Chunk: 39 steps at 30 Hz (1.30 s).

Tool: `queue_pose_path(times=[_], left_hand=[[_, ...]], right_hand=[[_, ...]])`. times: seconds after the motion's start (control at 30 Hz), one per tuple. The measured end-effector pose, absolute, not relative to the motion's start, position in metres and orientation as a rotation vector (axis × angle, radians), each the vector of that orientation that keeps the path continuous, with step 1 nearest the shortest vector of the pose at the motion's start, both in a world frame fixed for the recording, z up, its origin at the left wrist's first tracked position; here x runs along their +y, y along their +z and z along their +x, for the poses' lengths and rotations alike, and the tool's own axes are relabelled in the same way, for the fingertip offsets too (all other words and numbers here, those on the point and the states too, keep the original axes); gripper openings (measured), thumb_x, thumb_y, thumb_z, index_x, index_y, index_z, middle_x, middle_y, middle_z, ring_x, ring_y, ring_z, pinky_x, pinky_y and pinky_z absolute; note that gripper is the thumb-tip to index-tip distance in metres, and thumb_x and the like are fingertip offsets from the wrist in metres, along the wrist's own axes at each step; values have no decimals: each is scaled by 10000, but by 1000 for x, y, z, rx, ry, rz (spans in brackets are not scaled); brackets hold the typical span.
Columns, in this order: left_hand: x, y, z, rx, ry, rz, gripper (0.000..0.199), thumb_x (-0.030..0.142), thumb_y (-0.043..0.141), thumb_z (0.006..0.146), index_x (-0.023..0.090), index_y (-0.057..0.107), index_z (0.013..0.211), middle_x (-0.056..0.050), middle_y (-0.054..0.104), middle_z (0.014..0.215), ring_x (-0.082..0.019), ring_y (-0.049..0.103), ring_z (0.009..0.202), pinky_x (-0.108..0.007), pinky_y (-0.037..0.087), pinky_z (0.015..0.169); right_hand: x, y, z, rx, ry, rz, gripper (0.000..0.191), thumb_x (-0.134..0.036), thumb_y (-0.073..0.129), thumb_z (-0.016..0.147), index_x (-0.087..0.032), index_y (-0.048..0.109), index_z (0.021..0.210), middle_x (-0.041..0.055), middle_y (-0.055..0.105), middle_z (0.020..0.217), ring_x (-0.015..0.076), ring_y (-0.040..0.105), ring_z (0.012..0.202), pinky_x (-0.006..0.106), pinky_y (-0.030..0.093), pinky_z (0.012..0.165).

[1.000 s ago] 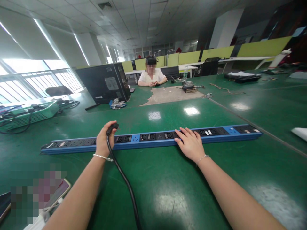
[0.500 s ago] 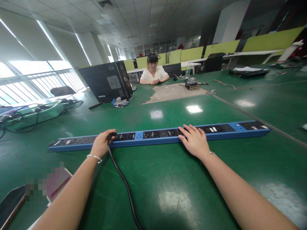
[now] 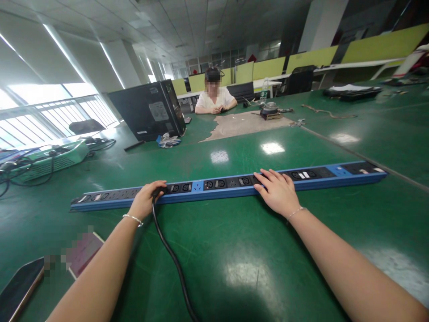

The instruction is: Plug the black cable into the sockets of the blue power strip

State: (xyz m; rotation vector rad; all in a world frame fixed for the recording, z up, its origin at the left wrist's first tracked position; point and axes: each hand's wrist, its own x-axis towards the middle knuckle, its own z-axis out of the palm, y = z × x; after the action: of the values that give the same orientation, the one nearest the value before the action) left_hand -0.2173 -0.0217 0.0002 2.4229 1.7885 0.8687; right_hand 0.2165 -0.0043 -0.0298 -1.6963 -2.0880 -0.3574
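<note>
A long blue power strip (image 3: 214, 193) with black socket sections lies across the green table. My left hand (image 3: 147, 199) is closed round a black plug (image 3: 158, 192) at the strip, left of its middle. From that plug a thick black cable (image 3: 173, 257) runs down toward the near edge. Right of the strip's middle, my right hand (image 3: 276, 191) rests with spread fingers on the strip's top and near side, holding nothing. The sockets under both hands are hidden.
At the left stand a green basket (image 3: 63, 160) of cables and a black computer case (image 3: 145, 112), with gloves (image 3: 168, 140) beside it. A phone (image 3: 22, 286) lies near left. Across the table sits a person (image 3: 214, 100); a round metal device (image 3: 270, 109) is nearby.
The view has shifted slightly. The power strip's right end appears a little farther right and higher, and my right hand has shifted with it. My left hand keeps its hold on the plug.
</note>
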Motion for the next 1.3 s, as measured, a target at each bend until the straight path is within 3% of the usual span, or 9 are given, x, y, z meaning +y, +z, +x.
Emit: queue_pose_path(times=[0.17, 0.4, 0.73, 1.03, 1.1, 1.23, 1.3], left_hand=[[-24, -9, -204, 1853, 977, 2477, 302, 390, 445, 836, 202, 585, 1027, -74, 631, 1122, -200, 573, 1024, -359, 423, 933], [-24, -15, -191, 2056, 1098, 2332, 307, 414, 460, 829, 217, 622, 1000, -37, 676, 998, -179, 624, 895, -302, 454, 866], [-23, -14, -204, 1986, 922, 2396, 417, 440, 422, 839, 205, 552, 1158, -82, 646, 1108, -218, 607, 994, -357, 448, 905], [-29, -23, -194, 2108, 1100, 2241, 373, 401, 462, 827, 199, 585, 1116, -75, 659, 1052, -235, 617, 939, -370, 471, 861], [-31, -16, -194, 2116, 1243, 2182, 354, 389, 486, 822, 194, 590, 1099, -63, 653, 1056, -233, 610, 952, -378, 465, 875], [-35, 19, -185, 2132, 1877, 1911, 356, 373, 458, 859, 195, 537, 1157, -44, 613, 1146, -215, 556, 1061, -395, 413, 959], [-35, 35, -172, 2032, 1750, 2006, 340, 389, 485, 845, 212, 560, 1125, -34, 640, 1114, -195, 572, 1038, -387, 419, 960]], right_hand=[[-4, -30, 217, -2089, -361, -1690, 412, -451, 337, 898, -306, 532, 1231, 7, 512, 1313, 223, 397, 1219, 438, 241, 994], [-3, -31, 218, -2095, -365, -1686, 417, -459, 330, 899, -305, 530, 1230, 9, 509, 1316, 221, 398, 1219, 439, 239, 996], [-4, -30, 218, -2103, -372, -1674, 415, -456, 340, 894, -312, 530, 1233, 11, 520, 1303, 224, 402, 1217, 451, 258, 989], [-6, -28, 217, -2094, -343, -1669, 417, -458, 336, 896, -313, 528, 1237, 9, 514, 1309, 224, 390, 1224, 447, 245, 998], [-6, -27, 216, -2089, -327, -1675, 420, -464, 331, 897, -311, 529, 1234, 6, 514, 1309, 223, 390, 1224, 445, 239, 1002], [-7, -26, 216, -2090, -318, -1676, 415, -455, 342, 894, -312, 528, 1236, 7, 513, 1310, 227, 390, 1222, 447, 239, 1002], [-7, -26, 216, -2089, -322, -1675, 414, -449, 344, 893, -312, 527, 1238, 9, 511, 1312, 230, 390, 1222, 447, 241, 998]])
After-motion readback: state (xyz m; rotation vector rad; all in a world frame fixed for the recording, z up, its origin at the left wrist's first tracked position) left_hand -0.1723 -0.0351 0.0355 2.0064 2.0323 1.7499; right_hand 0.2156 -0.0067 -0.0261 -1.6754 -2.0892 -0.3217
